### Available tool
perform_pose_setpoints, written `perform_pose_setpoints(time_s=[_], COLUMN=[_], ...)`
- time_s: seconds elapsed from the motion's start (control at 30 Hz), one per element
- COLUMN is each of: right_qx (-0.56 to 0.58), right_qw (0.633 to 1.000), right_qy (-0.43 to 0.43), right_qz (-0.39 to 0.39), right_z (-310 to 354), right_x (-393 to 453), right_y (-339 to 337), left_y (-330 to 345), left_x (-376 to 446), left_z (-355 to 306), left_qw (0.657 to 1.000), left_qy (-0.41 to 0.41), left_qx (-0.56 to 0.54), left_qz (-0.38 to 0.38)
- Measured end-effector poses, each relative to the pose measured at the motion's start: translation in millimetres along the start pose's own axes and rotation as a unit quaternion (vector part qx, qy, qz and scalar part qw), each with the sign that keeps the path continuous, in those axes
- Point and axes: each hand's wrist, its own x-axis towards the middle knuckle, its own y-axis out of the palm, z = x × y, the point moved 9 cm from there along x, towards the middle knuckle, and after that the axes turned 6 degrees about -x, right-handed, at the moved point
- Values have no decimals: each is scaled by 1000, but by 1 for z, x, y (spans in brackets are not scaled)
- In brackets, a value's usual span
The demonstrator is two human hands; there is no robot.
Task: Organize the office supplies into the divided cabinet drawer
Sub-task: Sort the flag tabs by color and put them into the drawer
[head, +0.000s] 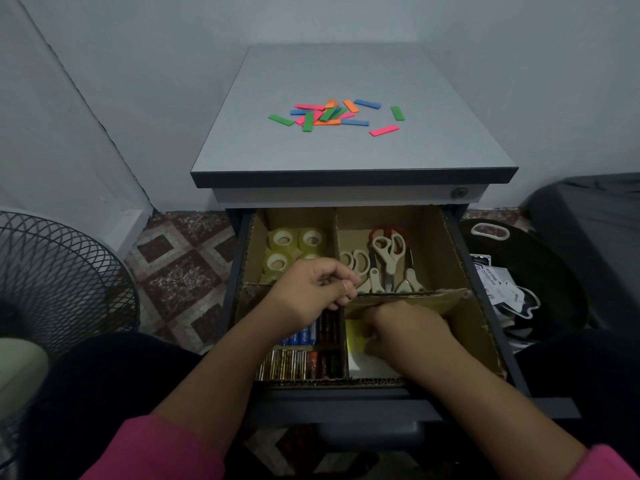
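Your left hand [313, 292] curled over cardboard divider [408, 299] at drawer [485, 306] centre, fingers [341, 284] closed; held item, if any, hidden. Your right hand [403, 329] down in front-right compartment, fingers pinching at yellow sticky notes [355, 336]; firm grip cannot tell. Tape rolls [294, 247] back-left, scissors [386, 261] back-right, batteries [304, 355] front-left under your left wrist. Coloured strips [332, 114] scattered on cabinet top [346, 150], well apart from drawer.
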Motion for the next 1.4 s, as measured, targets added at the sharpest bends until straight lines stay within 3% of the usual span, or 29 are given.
perform_pose_setpoints(time_s=[0.53,0.8,1.13,1.4], right_qx=[21,-30,-35,4], right_qw=[999,973,955,968], right_qy=[24,215,251,238], right_qz=[34,74,157,84], right_z=[-2,-64,-69,-67], right_x=[-3,-29,-26,-32], right_y=[-2,-10,5,-10], left_y=[0,0,0,0], left_x=[-1,-3,-3,-4], left_z=[0,-2,-2,-3], left_qw=[1000,1000,1000,1000], left_qy=[-4,-5,-8,-7], left_qx=[4,5,7,17], left_qz=[-4,3,0,0])
